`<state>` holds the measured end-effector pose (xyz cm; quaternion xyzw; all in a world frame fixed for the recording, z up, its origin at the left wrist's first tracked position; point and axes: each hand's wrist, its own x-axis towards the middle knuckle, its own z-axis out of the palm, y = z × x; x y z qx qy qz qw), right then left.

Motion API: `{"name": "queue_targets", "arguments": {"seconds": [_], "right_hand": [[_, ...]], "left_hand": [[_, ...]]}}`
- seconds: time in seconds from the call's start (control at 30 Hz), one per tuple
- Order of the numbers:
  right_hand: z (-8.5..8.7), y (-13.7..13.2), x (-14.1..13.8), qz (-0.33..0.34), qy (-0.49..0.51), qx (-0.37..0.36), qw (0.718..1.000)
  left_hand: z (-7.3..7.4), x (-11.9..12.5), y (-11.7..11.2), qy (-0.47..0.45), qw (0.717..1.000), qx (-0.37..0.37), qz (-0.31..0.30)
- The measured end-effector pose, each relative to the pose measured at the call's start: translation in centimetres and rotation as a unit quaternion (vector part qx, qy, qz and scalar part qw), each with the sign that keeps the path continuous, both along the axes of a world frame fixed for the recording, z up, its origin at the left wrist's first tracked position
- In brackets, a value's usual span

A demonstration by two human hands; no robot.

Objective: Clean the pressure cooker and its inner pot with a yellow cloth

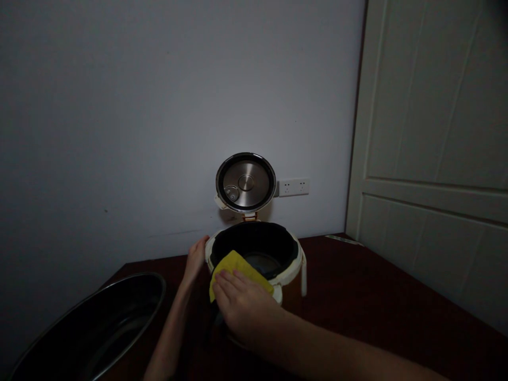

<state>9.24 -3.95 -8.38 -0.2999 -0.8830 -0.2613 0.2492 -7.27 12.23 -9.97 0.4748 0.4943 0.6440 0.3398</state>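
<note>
A rice cooker [292,270] with a pale rim and a dark interior stands on the table, its round lid [254,182] raised. My right hand [248,307] presses a yellow cloth [233,263] against the near left part of the rim, fingers laid over the cloth. At the cooker's left side, my left hand [196,257] grips the outer edge; its fingertips are partly hidden there. The front of the cooker's body is mostly covered by my right hand and forearm.
A large dark pot [156,296] with a metal rim sits at the lower left. Behind the cooker is a pale wall with a white power socket [293,187]. A white panelled door [432,132] stands right of the dark red table [357,286].
</note>
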Motion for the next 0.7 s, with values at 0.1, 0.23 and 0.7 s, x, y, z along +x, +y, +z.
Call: {"name": "queue_targets", "arguments": {"seconds": [0.1, 0.23, 0.7], "right_hand": [[-0.3, -1.1, 1.9, 0.024, 0.024, 0.016, 0.999], [1.2, -3.5, 5.2, 0.063, 0.021, -0.013, 0.998], [4.4, -6.4, 11.2, 0.067, -0.046, -0.25, 0.965]], "left_hand": [[-0.1, -0.1, 0.1, 0.012, 1.0, -0.001, -0.004], [0.2, -0.2, -0.2, 0.048, 0.999, 0.004, 0.005], [0.5, 0.4, -1.3, 0.106, 0.994, -0.003, -0.005]]}}
